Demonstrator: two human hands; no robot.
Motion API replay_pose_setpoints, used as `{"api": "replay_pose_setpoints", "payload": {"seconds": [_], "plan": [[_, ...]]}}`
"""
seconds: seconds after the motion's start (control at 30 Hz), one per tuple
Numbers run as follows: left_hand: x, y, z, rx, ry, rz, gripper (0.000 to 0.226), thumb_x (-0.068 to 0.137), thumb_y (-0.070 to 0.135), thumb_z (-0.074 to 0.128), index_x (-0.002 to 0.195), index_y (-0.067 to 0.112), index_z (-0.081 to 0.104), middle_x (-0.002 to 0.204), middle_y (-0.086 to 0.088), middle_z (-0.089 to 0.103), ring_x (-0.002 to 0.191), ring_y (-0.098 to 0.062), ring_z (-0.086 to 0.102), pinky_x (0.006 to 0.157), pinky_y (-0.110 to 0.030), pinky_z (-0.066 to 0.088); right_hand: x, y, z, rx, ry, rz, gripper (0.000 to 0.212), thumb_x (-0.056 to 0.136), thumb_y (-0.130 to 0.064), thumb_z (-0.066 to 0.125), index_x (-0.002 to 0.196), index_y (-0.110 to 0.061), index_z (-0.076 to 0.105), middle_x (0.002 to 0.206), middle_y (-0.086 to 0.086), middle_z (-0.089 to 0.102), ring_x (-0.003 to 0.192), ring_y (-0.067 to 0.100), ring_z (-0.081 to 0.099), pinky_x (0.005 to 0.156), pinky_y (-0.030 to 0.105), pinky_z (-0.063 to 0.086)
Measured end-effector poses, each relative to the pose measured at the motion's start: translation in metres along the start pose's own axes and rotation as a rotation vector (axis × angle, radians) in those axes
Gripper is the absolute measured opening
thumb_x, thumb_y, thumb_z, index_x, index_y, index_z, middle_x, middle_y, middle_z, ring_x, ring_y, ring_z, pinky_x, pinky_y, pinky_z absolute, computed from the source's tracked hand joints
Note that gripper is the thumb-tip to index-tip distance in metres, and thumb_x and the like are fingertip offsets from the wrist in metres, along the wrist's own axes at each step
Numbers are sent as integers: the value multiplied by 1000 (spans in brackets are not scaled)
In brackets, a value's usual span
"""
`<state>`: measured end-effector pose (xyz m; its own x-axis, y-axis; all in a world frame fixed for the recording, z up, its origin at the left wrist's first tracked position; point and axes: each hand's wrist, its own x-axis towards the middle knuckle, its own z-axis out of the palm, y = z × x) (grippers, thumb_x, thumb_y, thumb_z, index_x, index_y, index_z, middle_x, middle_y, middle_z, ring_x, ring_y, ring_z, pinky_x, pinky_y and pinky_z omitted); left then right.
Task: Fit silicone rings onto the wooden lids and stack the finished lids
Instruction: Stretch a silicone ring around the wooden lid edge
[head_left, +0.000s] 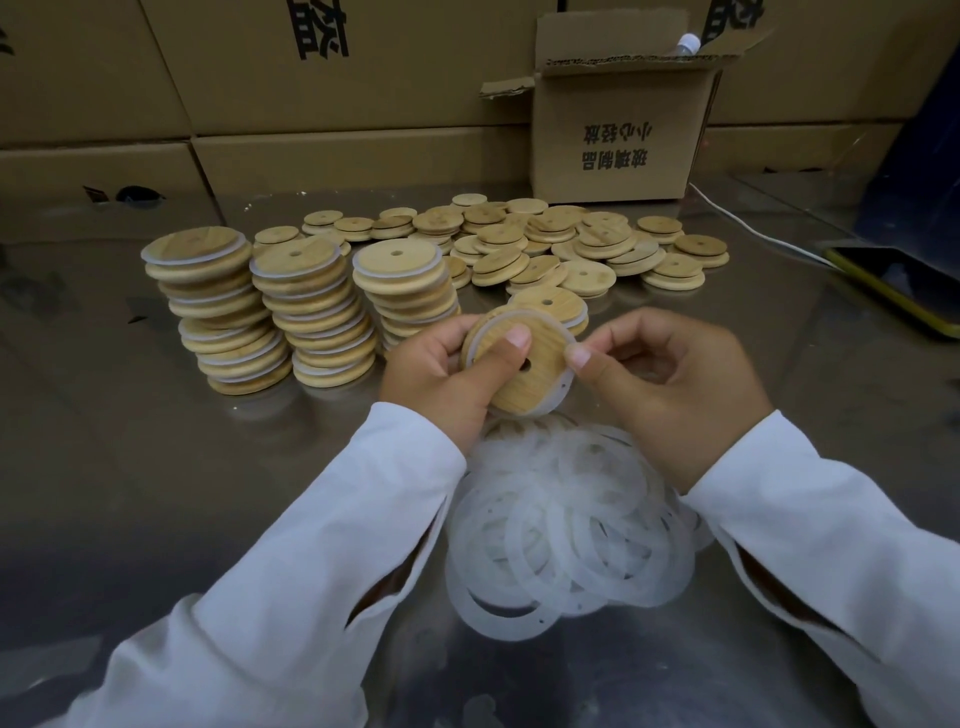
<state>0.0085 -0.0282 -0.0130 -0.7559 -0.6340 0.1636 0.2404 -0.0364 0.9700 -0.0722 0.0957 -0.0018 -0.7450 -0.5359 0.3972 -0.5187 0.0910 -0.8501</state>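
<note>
Head-worn view, forward-down, close over table (156, 467)

Lid stacks (311, 312) are standing at left; loose lids (571, 244) are lying to their right; ring heap (566, 525) is lying in front; carton (618, 140) is sitting behind.

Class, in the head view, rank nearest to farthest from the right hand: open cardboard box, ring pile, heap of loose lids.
1. ring pile, just under the right hand.
2. heap of loose lids, farther back.
3. open cardboard box, rearmost.
</note>
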Motion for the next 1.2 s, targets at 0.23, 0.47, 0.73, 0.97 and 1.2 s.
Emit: {"api": "replay_pose_setpoints", "payload": {"seconds": [0.23, 0.47, 0.73, 0.97, 1.2], "plan": [[-1, 0, 2, -56, 61, 19, 5, 78, 14, 66, 81, 15, 70, 78, -8, 72, 81, -27, 68, 84, -47, 54, -4, 1, 8, 3, 59, 37, 16, 65, -36, 68, 71, -22, 62, 68, -8, 64, 58, 10, 58, 60, 23, 50], [0, -1, 1, -92, -42, -5, 32, 57, 23, 68, 88, 15, 66, 78, -3, 73, 79, -20, 70, 75, -35, 57, 0, 5, 6, -45, 87, 15, 13, 76, -25, 67, 65, -22, 62, 65, -7, 65, 65, 13, 63, 69, 31, 53], [0, 0, -1, 38, -82, -9, 22, 76, 4, 67, 95, 15, 64, 81, 2, 72, 77, -12, 68, 69, -24, 55, 3, 5, -1, -236, 19, -93, 17, 83, -22, 60, 69, -27, 55, 67, -11, 62, 67, 11, 62, 68, 27, 50], [-4, 1, 1, 264, -91, 89, 12, 80, 13, 66, 75, 24, 67, 61, 12, 67, 66, -5, 63, 67, -19, 52, 0, 5, -1, -332, 2, -191, 13, 81, -25, 63, 71, -27, 56, 68, -13, 61, 71, 5, 55, 63, 15, 41], [-5, 1, 1, 304, -90, 130, 11, 79, 12, 67, 76, 22, 67, 59, 13, 66, 63, 0, 62, 62, -13, 51, -2, 3, -1, -390, -8, -185, 8, 81, -36, 52, 74, -32, 51, 72, -12, 63, 72, 9, 59, 68, 30, 48]]}}
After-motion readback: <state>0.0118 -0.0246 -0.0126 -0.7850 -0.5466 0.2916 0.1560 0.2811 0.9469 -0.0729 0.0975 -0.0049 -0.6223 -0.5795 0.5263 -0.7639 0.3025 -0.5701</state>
